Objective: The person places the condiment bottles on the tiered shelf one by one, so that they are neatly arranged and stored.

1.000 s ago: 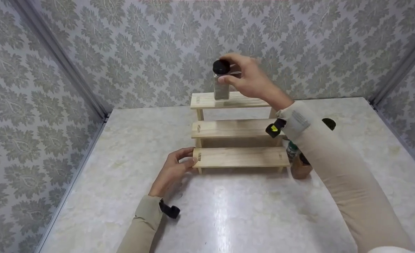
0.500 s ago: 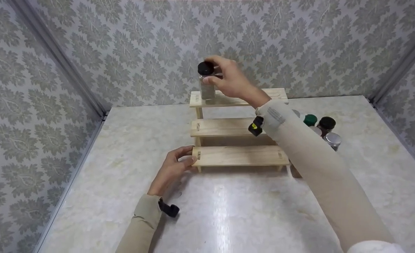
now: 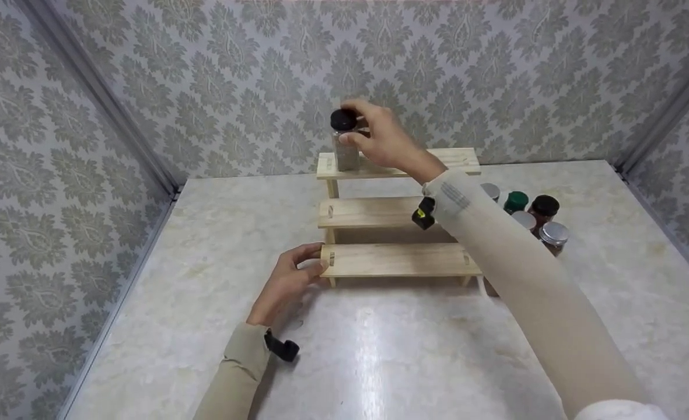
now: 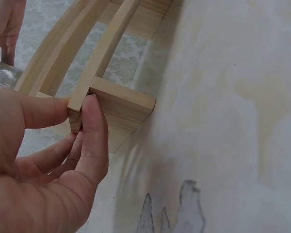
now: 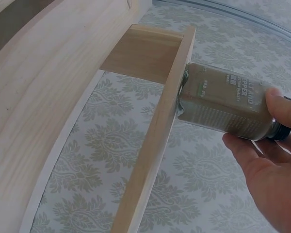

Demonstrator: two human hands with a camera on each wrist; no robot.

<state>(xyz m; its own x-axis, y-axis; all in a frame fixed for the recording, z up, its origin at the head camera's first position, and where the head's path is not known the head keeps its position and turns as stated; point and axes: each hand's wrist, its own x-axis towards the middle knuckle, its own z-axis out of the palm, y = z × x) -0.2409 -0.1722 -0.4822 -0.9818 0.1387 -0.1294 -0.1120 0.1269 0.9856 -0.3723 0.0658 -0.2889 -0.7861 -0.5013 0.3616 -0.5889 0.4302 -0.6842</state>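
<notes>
A three-tier wooden shelf (image 3: pixel 399 261) stands against the back wall. My left hand (image 3: pixel 289 279) pinches the left end of its lowest board; in the left wrist view, thumb and fingers close on the board's edge (image 4: pixel 82 104). At the left end of the top board (image 3: pixel 437 160), my right hand (image 3: pixel 382 135) holds a glass spice jar (image 3: pixel 347 154) by its upper part. It is upright, with a black lid (image 3: pixel 343 119). In the right wrist view the jar (image 5: pixel 223 102), labelled with the word pepper and filled with brownish powder, has its base at the board.
Several more jars stand right of the shelf, partly behind my right sleeve: one with a green lid (image 3: pixel 516 200), one with a black lid (image 3: pixel 545 205), others with silver lids (image 3: pixel 554 232). Patterned walls (image 3: pixel 251 87) enclose the pale marbled tabletop (image 3: pixel 233 221).
My right hand has carried the jar left along the top board and then slightly down onto its left end. The left hand keeps its grip on the lowest board.
</notes>
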